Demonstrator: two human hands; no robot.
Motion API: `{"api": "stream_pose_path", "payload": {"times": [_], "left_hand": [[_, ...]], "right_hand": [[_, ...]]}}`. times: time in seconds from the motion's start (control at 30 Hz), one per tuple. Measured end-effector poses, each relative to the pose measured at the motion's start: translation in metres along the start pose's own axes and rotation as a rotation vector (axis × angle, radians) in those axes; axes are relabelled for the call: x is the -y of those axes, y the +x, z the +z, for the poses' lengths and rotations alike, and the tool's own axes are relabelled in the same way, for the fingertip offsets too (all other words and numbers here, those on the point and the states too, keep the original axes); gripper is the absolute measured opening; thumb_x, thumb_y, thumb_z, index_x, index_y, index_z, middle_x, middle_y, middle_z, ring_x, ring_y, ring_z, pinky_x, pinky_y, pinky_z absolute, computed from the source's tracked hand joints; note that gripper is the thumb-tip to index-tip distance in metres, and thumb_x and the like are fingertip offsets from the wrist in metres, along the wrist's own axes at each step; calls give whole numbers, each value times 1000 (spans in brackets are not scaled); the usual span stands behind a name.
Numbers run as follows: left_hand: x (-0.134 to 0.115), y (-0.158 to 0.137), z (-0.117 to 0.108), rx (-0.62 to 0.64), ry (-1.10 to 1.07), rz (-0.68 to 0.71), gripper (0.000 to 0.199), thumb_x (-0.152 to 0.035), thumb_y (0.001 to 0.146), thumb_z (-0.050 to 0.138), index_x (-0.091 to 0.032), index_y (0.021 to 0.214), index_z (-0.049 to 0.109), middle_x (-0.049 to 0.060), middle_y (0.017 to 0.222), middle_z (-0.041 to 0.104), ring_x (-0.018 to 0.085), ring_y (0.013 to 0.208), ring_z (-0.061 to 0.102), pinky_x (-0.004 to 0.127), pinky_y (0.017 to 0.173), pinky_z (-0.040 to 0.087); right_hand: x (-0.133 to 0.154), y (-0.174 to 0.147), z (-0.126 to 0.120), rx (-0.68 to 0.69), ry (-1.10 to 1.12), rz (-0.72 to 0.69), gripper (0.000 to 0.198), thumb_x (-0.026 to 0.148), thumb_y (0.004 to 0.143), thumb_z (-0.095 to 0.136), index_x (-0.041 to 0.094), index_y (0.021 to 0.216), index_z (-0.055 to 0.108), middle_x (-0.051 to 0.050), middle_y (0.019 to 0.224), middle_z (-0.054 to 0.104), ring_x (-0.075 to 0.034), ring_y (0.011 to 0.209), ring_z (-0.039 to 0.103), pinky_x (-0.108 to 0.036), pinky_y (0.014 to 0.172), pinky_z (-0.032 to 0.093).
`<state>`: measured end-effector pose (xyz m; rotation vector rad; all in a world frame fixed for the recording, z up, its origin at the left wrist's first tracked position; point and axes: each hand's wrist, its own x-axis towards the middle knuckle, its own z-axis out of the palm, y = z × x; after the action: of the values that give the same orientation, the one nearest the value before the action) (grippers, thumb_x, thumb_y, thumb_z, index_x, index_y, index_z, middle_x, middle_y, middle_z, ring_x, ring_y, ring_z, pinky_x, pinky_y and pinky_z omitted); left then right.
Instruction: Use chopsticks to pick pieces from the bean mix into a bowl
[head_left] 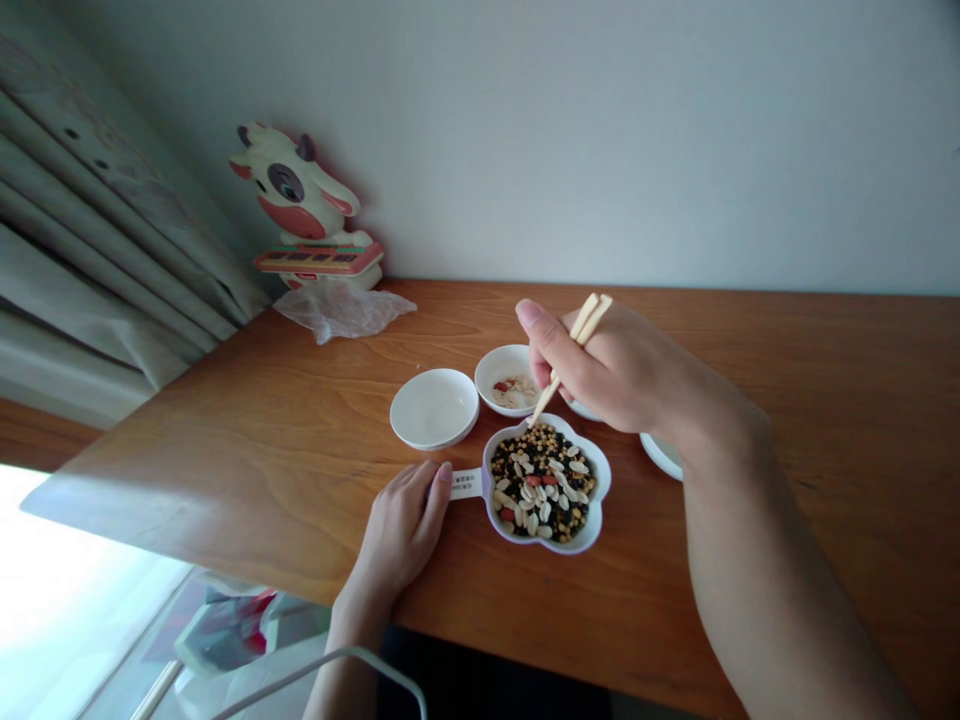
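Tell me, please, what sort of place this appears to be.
Probably a room in a home: a white-and-pink, cow-shaped plastic toy keyboard stands on the brown wooden table, near pale grey fabric curtains.

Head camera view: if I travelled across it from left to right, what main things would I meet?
Curtain → cow-shaped toy keyboard → left hand → flower-shaped scoop → right hand. The small white bowls are left out, since they overlap others sideways.

Smooth wooden chopsticks (593,321), glossy wooden table (300,440)
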<state>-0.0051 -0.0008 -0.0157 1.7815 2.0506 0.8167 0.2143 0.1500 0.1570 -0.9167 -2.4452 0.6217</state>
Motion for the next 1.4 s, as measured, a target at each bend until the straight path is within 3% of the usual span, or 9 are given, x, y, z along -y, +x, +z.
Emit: {"api": "stream_pose_path", "payload": {"times": [0.2,0.47,1.4], "left_hand": [[1,-1,-1,-2,0,-1,36,-40,107,38,-23,75,43,-1,72,56,16,69,53,29,68,36],[1,0,-1,-3,8,1,36,-40,107,37,-23,76,44,0,74,58,17,70,55,29,68,37],[-4,0,-2,-4,12,4,36,-39,106,37,-23,75,44,1,72,58,17,68,54,28,66,38]], "right_hand": [[3,1,-4,-184,-6,-66,66,54,107,21,19,67,60,-1,57,57,-11,53,52,-29,56,33],[-2,5,0,-249,-9,-74,70,56,107,20,19,64,60,-1,53,55,-11,53,54,-28,58,37],[0,5,0,-257,-23,-63,71,58,106,19,19,64,62,-2,59,61,-13,58,56,-29,64,39]]}}
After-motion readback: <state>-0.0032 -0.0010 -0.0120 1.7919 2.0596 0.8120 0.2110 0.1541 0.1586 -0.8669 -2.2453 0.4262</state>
